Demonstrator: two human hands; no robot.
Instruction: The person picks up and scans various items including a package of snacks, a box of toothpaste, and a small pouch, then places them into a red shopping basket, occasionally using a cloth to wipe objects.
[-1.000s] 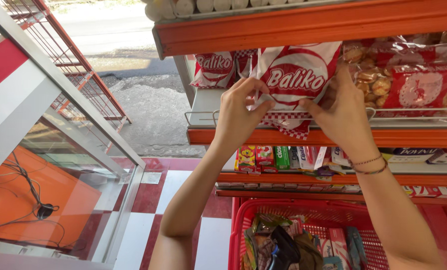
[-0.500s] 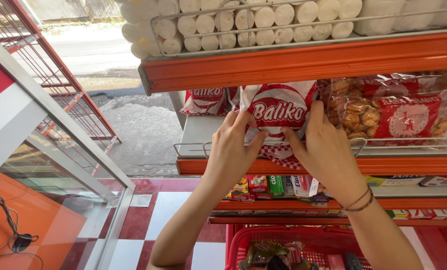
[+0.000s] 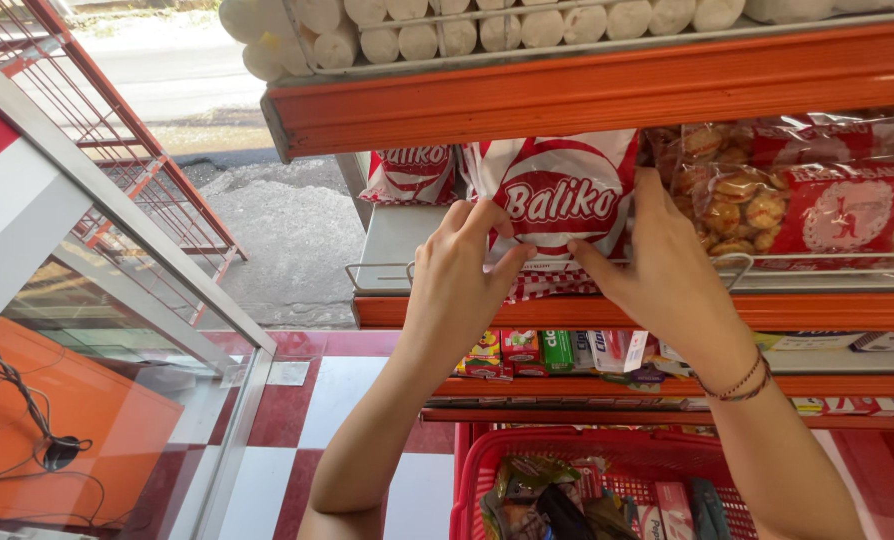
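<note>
The snack bag (image 3: 562,205) is gripped by both hands, left (image 3: 457,290) at 9 o'clock, right (image 3: 667,270) at 3, steadied upright on the shelf (image 3: 397,240).

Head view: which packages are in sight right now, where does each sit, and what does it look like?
Red-and-white snack bag: middle shelf, gripped by left hand and right hand.
Second red-and-white bag: behind, to its left.
Clear cookie bags, red labels: to its right.
Small colourful packets: lower shelf.
Mixed packets in red basket: below.
</note>
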